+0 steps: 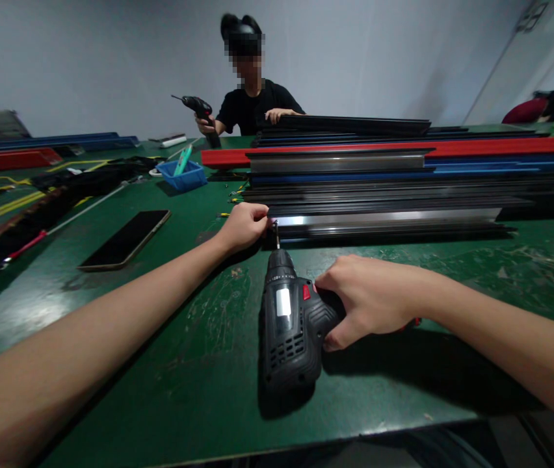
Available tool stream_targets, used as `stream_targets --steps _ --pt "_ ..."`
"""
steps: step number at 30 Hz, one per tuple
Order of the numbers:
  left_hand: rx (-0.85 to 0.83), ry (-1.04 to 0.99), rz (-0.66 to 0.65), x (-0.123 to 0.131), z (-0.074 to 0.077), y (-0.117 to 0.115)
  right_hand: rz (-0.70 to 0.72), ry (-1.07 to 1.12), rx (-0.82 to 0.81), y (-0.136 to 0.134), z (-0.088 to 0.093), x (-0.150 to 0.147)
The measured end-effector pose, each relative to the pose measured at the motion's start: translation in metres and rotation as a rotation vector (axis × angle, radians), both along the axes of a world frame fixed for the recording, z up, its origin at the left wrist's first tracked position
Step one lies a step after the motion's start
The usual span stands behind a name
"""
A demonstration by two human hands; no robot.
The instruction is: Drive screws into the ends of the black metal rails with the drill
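Note:
My right hand [372, 296] is wrapped round the handle of a black cordless drill [284, 325], held low over the table and pointing away from me. Its bit [277, 239] reaches the left end of a shiny metal profile [384, 221], where a small dark piece shows at the tip, too small to name. My left hand [246, 227] is closed at that same end, thumb and forefinger either side of the profile's edge. The fingertips are partly hidden. Behind this profile lie several dark profiles [355, 194], side by side.
On the green table [199, 364], a phone [125, 240] lies left of my forearm. Beyond are a blue basket [182, 177] with a teal tool, a red profile [476, 147] and dark straps [77, 182]. Across the table a person [252, 104] holds another drill [201, 114].

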State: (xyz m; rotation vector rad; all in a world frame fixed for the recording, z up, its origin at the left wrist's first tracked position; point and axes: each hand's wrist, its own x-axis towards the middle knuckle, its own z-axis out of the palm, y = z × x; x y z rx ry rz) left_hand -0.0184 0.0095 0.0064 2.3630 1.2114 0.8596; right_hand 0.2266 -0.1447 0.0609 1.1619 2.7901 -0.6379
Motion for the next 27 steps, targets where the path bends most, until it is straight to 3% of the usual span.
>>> stream_targets --steps 27 --pt "-0.002 0.006 0.008 -0.0009 0.0006 -0.0002 -0.004 -0.013 -0.019 -0.0007 0.0027 -0.0002"
